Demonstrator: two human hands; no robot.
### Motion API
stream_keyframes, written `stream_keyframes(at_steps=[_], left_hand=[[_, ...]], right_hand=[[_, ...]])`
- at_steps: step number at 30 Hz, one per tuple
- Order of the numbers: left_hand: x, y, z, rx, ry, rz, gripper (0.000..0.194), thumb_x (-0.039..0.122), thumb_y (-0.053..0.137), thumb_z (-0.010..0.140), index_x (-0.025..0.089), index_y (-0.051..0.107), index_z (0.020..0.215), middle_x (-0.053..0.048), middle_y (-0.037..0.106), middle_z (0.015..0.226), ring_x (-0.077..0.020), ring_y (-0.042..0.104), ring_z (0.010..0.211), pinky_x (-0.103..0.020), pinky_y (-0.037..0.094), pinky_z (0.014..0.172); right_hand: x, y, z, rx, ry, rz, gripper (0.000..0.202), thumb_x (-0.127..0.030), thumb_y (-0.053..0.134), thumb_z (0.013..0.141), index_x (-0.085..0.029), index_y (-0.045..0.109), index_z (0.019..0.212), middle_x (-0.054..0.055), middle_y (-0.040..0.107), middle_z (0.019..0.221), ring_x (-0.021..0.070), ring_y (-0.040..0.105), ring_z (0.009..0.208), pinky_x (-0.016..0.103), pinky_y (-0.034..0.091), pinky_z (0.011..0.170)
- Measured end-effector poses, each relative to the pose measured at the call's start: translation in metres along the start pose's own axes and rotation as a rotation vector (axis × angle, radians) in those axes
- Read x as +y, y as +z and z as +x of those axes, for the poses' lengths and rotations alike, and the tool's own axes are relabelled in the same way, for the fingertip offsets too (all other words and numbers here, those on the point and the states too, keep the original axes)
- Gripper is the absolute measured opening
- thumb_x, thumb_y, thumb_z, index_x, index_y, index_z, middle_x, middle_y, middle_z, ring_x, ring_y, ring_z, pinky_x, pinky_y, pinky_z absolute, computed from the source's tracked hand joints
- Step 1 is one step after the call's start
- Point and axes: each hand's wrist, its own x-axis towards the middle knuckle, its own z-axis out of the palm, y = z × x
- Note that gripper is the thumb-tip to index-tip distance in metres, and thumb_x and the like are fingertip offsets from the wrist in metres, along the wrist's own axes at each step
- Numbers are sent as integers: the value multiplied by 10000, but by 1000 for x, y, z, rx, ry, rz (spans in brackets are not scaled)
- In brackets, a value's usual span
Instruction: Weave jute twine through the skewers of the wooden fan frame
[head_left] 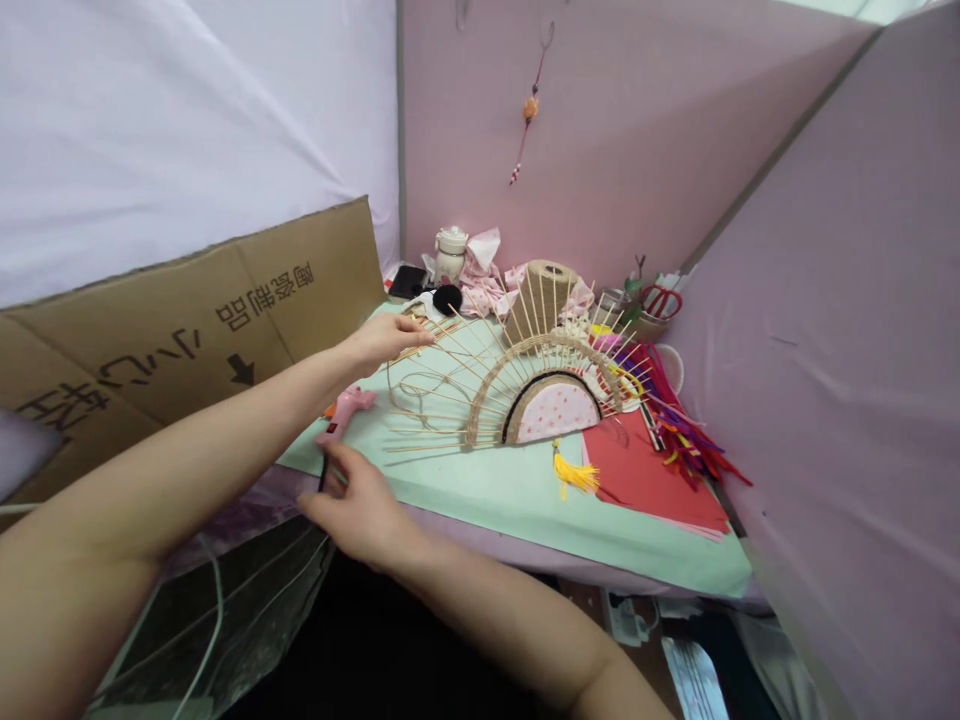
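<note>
A half-round woven fan with a pink dotted centre (559, 410) and radiating thin sticks rests on the green tabletop (487, 505). Twine is wound in an arch through the sticks, and a loose length (427, 395) curls at the left. My left hand (386, 338) is above the far left of the table beside stick tips, fingers pinched together; what they hold is too small to make out. At the front left edge, my right hand (360, 505) has thumb and fingers apart around a black cord (324, 472), just below a pink glue gun (350, 408).
Cardboard (300, 280) stands along the left. Behind the fan are a twine cone (544, 290), a white jar (450, 255) and a black pompom (448, 300). Red sheets (652, 470), a yellow tassel (575, 473), coloured fuzzy stems (675, 410) and red scissors (663, 300) lie toward the right.
</note>
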Motion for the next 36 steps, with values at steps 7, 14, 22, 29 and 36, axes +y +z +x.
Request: stream_keyframes(at_steps=[7, 14, 22, 29, 36], left_hand=[[6, 2, -17, 59, 93, -31, 296, 443, 734, 640, 159, 744, 724, 7, 533, 574, -104, 367, 565, -256, 251, 556], [28, 5, -32, 104, -5, -39, 260, 411, 736, 644, 163, 735, 724, 41, 435, 485, -83, 289, 488, -258, 199, 513], [47, 0, -42, 117, 40, 62, 303, 462, 718, 658, 179, 745, 760, 37, 436, 478, -74, 243, 450, -262, 156, 481], [50, -6, -48, 128, 43, -36, 280, 443, 722, 661, 179, 728, 751, 33, 442, 480, -78, 277, 460, -254, 181, 476], [39, -5, -53, 66, 55, -142, 301, 462, 735, 655, 182, 712, 766, 29, 459, 549, -69, 300, 487, -234, 196, 463]], right_hand=[[-41, -165, -43, 495, -290, -390, 182, -150, 630, 771, -197, 688, 937, 77, 662, 1095, 202, 566, 1110, 397, 414, 1027], [-10, -223, -92, 802, 214, 404, 149, -130, 705, 718, -160, 625, 840, 94, 709, 932, 186, 682, 921, 288, 564, 814], [-10, -204, -66, 774, 377, 894, 130, -274, 543, 897, -179, 615, 948, 74, 697, 981, 153, 679, 945, 268, 590, 765], [-11, -200, -55, 669, 274, 1125, 153, -319, 579, 898, -193, 652, 947, 15, 729, 837, 132, 681, 793, 289, 575, 769], [2, -197, -45, 675, 177, 1218, 144, -172, 543, 913, -177, 685, 891, 16, 759, 854, 109, 705, 808, 264, 563, 827]])
